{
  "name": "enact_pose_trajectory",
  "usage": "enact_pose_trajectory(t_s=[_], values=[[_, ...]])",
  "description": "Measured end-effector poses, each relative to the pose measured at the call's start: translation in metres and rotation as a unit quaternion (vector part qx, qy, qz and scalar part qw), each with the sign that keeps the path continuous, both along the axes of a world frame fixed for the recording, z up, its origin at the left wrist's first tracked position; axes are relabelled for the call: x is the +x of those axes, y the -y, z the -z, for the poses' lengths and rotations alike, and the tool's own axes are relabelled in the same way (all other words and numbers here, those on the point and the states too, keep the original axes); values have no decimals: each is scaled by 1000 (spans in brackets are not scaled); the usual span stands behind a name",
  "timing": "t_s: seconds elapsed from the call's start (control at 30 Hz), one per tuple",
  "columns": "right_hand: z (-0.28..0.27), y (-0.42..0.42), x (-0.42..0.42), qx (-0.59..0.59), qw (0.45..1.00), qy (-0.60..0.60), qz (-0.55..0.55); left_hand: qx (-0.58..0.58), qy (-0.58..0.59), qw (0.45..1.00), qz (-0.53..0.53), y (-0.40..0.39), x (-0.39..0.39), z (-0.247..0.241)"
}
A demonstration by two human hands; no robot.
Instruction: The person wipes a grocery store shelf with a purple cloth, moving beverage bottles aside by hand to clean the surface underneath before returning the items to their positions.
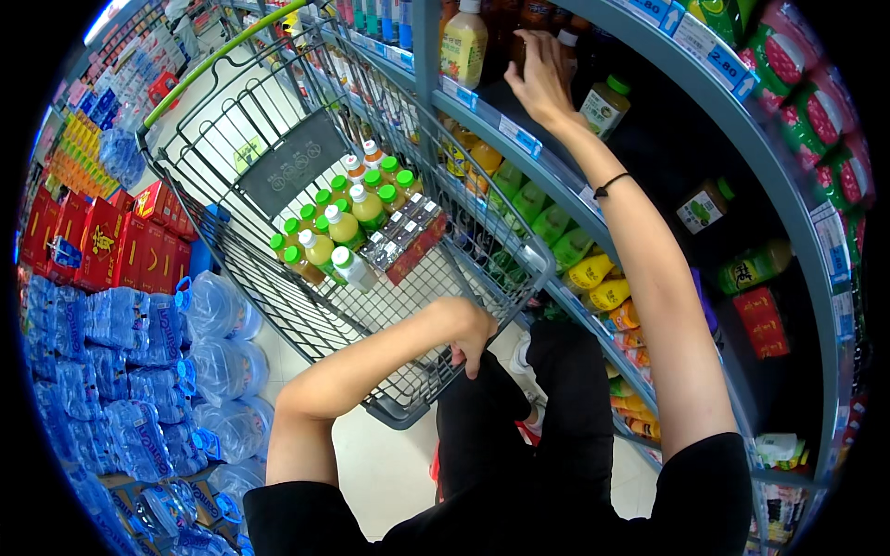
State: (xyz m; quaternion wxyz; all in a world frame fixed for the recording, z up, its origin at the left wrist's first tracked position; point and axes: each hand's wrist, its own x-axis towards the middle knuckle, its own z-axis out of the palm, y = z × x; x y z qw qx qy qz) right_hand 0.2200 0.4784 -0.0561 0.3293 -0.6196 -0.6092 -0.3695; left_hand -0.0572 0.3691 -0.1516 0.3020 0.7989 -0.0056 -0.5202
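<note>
My left hand (471, 335) is closed over the near rim of a wire shopping cart (410, 415). In the cart stand several juice bottles (342, 226) with green or white caps, beside a dark red multipack of small cartons (410, 236). My right hand (542, 80) reaches into a dark shelf, thumb and forefinger apart. Just behind its fingers is a white-capped bottle (568, 52), partly hidden; whether I grip it cannot be told. Left of that hand stands a pale yellow bottle (464, 45), and below its wrist a green-capped bottle (606, 105).
A shelf edge with price tags (518, 134) curves past my right arm. Farther along that shelf lie a bottle (754, 267) and a red packet (761, 323). Large water jugs (226, 368), wrapped water packs (135, 417) and red cartons (104, 243) are stacked on the left.
</note>
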Motion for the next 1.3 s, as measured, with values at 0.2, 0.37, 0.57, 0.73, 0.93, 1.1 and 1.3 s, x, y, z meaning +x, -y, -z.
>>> enact_pose_trajectory(t_s=[0.2, 0.37, 0.57, 0.73, 0.93, 1.1, 1.3], values=[[-19, 12, 37, 54, 988, -38, 138, 19, 20, 999, 17, 2, 2, 3], [-14, 6, 43, -111, 947, -276, 124, 33, 26, 999, 14, 4, 0, -6], [8, 1, 36, -70, 956, -283, 33, 36, 28, 999, 10, 4, 1, -8], [15, -5, -1, -74, 955, -281, -51, 47, -6, 999, 19, 4, 3, -4], [27, -17, -18, -38, 937, -347, -16, 48, -4, 998, 30, 3, 4, -3], [26, -23, -28, -29, 927, -370, -55, 38, -2, 999, 29, 2, 3, -4], [28, -11, -7, -145, 885, -429, -111, -28, -43, 998, 24, -7, 8, 15]])
